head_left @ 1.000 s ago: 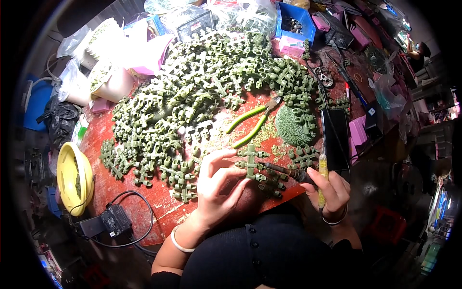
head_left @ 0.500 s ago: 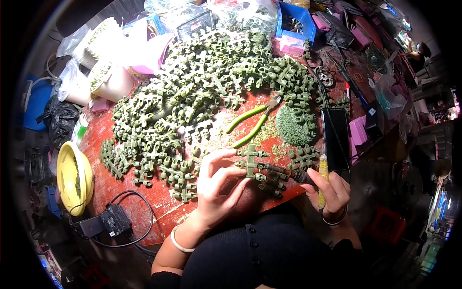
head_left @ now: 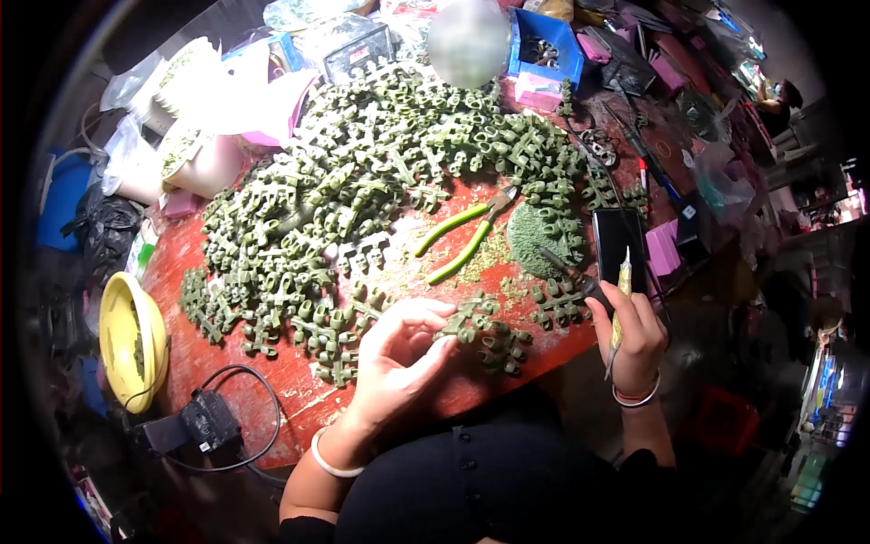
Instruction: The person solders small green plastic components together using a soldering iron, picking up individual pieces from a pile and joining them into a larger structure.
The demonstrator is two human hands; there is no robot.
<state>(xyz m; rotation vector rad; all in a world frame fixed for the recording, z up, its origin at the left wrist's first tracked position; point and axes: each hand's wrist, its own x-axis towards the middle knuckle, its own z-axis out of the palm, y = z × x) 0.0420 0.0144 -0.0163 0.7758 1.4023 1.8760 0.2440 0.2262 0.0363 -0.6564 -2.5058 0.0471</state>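
Observation:
Close to the table's front edge, my left hand [head_left: 394, 358] pinches a green branched piece [head_left: 473, 317] with small ring-like ends between thumb and fingers. My right hand [head_left: 634, 344], to the right, is closed around two tools. One is a dark pen-shaped tool like a soldering iron [head_left: 573, 274], its thin tip over a round green textured pad [head_left: 530, 231]. The other is a slim yellow-handled tool [head_left: 624, 281], held upright. Several more green pieces [head_left: 503, 349] lie just beyond my left fingertips. Green-handled cutting pliers [head_left: 473, 243] rest open among green crumbs.
A large heap of green pieces [head_left: 362, 172] covers the red table [head_left: 299, 412]. A black phone [head_left: 614, 243] and cable lie right. A yellow basin [head_left: 158, 340] and black adapter [head_left: 210, 419] are left. White tubs [head_left: 220, 165] and a blue bin [head_left: 576, 63] stand behind.
My right hand has drawn the soldering-iron-like tool away from the green piece; its tip is now over the pad. The piece in my left hand has turned and tilted. The view shifted slightly.

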